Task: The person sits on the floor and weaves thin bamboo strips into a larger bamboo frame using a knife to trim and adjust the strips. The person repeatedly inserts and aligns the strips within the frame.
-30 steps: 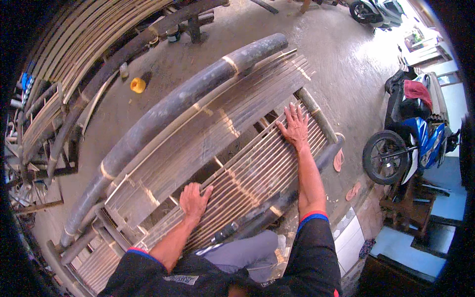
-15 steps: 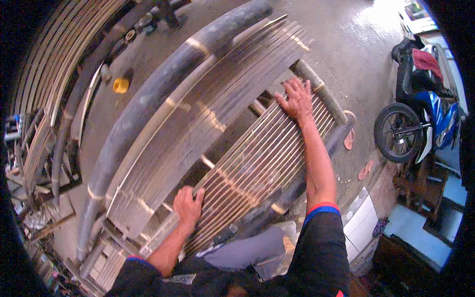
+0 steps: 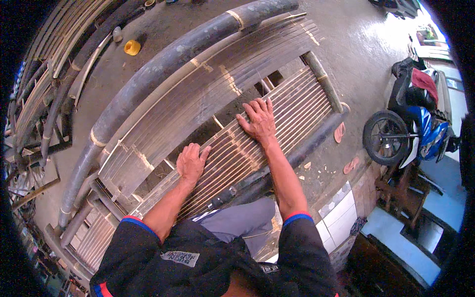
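Pressing both palms flat on the slat panel [image 3: 277,133], that's what I see from here. My left hand [image 3: 192,162] lies open, fingers together, on the panel's near-left stretch; my right hand [image 3: 258,120] is spread wide, fingers apart, further along toward the middle. Neither grips anything, both just rest on the thin bamboo strips. The panel runs diagonally under both hands, from my lap up to the right, and is bounded on its near side by a dark pole [image 3: 292,156].

Just beyond the hands, a gap, then a wider bundle of flat bamboo strips [image 3: 198,99], tied with pale bindings. Past that, a thick dark bamboo pole [image 3: 163,67] curves alongside.

On the concrete floor [image 3: 356,44] further off: a small yellow roll [image 3: 132,47] at upper left, more stacked poles [image 3: 44,99] at far left. A pink sandal [image 3: 339,132] lies by the panel's right end, another [image 3: 351,166] nearer. At far right, a blue motorbike [image 3: 415,123] with a red cloth on its seat.
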{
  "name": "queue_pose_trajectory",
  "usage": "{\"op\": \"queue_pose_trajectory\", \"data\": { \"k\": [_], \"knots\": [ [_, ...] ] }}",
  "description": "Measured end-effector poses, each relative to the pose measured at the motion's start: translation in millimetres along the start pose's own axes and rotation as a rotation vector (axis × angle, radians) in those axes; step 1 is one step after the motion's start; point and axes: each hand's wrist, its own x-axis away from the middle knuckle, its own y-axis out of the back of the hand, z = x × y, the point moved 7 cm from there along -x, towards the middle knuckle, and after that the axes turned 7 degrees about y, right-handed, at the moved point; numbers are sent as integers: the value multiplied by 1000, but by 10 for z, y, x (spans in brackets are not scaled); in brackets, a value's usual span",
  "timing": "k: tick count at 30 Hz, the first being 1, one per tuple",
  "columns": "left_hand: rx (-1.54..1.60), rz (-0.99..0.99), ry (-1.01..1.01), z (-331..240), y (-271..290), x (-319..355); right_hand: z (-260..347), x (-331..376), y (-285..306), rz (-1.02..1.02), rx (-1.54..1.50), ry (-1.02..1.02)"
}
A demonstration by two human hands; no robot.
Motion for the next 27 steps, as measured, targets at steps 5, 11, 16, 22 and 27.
{"op": "queue_pose_trajectory", "data": {
  "k": [5,11,16,22,27],
  "knots": [
    [-67,289,143,20,-14,-29,32,-36,-70,59,68,36],
    [67,270,127,121,-48,-19,118,14,-202,100,155,58],
    [116,158,108,192,-63,33,648,197,-408,43,91,169],
    [119,-154,-145,372,356,658,733,162,-380,108,267,203],
    [-109,-173,280,1710,952,1644,776,132,-347,155,214,168]
  ]
}}
